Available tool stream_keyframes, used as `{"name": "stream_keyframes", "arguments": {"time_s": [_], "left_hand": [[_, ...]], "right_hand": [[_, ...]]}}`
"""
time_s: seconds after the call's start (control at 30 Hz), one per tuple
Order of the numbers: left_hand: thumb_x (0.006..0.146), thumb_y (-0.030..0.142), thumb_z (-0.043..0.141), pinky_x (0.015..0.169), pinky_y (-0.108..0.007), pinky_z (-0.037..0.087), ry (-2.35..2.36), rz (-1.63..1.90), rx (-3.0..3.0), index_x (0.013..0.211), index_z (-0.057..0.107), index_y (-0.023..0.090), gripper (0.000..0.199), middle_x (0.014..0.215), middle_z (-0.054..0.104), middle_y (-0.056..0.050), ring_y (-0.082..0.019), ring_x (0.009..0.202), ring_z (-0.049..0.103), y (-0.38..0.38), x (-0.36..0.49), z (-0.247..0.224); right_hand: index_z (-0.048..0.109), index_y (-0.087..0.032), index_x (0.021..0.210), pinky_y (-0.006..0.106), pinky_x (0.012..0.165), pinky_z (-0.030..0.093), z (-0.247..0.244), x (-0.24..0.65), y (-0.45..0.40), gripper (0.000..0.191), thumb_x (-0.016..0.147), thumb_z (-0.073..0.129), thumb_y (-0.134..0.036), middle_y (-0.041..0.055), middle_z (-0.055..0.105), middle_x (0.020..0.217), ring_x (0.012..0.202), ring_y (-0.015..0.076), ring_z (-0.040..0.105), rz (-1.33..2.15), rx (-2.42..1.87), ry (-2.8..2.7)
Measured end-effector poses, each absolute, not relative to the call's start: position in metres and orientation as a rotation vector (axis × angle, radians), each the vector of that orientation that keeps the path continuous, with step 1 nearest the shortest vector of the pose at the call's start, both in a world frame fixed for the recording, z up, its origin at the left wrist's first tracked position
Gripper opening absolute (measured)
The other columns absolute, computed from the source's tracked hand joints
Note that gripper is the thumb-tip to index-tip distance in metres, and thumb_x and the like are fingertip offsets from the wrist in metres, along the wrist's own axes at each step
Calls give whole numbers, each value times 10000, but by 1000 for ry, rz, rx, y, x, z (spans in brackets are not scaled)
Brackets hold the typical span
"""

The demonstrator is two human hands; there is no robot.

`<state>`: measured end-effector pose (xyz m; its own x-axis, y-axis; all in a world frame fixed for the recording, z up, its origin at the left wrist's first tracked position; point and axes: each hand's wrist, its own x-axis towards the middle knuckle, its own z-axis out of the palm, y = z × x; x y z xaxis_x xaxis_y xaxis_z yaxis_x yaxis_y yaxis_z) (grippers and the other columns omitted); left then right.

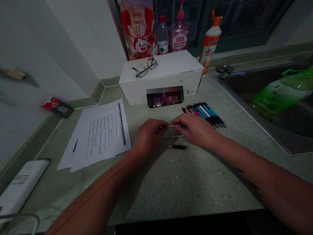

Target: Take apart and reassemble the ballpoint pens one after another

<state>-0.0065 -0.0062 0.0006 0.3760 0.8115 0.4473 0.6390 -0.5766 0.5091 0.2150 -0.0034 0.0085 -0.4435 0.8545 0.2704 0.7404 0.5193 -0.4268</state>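
My left hand point(150, 133) is closed in a pinch over the counter, thumb and fingertips together. Facing it, my right hand point(194, 128) pinches too. Between their fingertips runs a slim, pale pen part point(171, 125), mostly covered by the fingers. Just below lies a thin ink refill point(174, 137) on the counter. Nearer to me rests a black pen barrel piece point(178, 147) with a pointed tip. Beyond my right hand, several click pens point(207, 113) with blue, white, red and black bodies lie side by side, partly hidden by that hand.
Printed sheets point(99, 134) lie left on the speckled counter point(185, 188). Behind my hands, a phone point(165, 97) leans on a white box point(160, 84) carrying glasses point(144, 67). Right is a sink point(280, 135) with a green bottle point(284, 92); a white device point(21, 186) sits left.
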Motion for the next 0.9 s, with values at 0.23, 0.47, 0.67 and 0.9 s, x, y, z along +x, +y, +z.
{"name": "stream_keyframes", "arguments": {"time_s": [0.23,0.47,0.67,0.9], "left_hand": [[954,199,711,741,-333,553,1281,965,2376,1007,779,213,88,857,758,-44,-179,771,664,-6,-7,0],[955,235,712,756,-359,569,1265,985,2347,986,782,216,79,858,758,-51,-188,784,683,-6,-6,-2],[956,258,720,731,-329,558,1257,961,2319,989,777,219,77,847,750,-43,-177,762,678,-6,-6,-1],[936,225,728,711,-325,564,1267,882,2261,1137,720,219,201,903,745,-39,-167,742,664,-5,-5,-2]], "right_hand": [[728,-242,1035,408,886,495,8,213,-5,113,999,622,-255,68,753,1012,1013,260,678,383,-1255,-2281],[724,-247,1049,405,855,502,8,213,-6,112,994,630,-277,68,750,1010,992,262,680,391,-1259,-2292],[721,-239,1078,404,882,518,11,211,-8,137,991,619,-261,76,761,1055,1009,261,697,442,-1253,-2309],[721,-245,1116,393,868,548,11,210,-9,172,990,605,-253,69,774,1069,969,246,726,495,-1268,-2242]]}}
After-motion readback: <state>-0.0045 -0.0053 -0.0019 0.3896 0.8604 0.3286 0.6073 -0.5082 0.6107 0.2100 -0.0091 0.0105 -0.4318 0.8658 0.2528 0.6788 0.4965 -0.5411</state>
